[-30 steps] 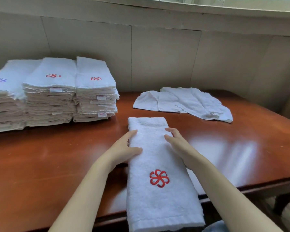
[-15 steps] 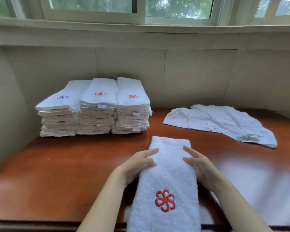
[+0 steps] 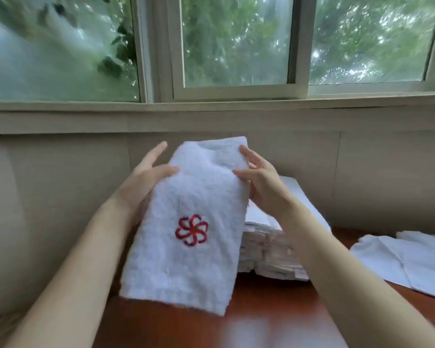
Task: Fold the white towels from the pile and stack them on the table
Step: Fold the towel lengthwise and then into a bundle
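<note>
Left fingers [image 3: 158, 149] first: the thumb presses on the front of the folded white terry towel with the red pinwheel stitching [image 3: 186, 267], and the index sticks up straight along its edge. The rest are behind the cloth, can't see them. Right fingers [image 3: 246, 151] wrap the opposite edge near the top, thumb on the front.

So left hand [image 3: 141, 187] and right hand [image 3: 264, 189] both have it pinched. It hangs tilted in the air, lower end above the reddish-brown wooden counter [image 3: 261, 320]. Right behind it sits the stack of folded white towels [image 3: 269, 249], and the loose pile of unfolded white towels [image 3: 412, 264] lies off to the right.

My take is this one's folded and going on the stack. I'd hold an even pinch on both sides so the layers don't slip open. Then lower it flat, square the edges with the towels below, and only then let go.
</note>
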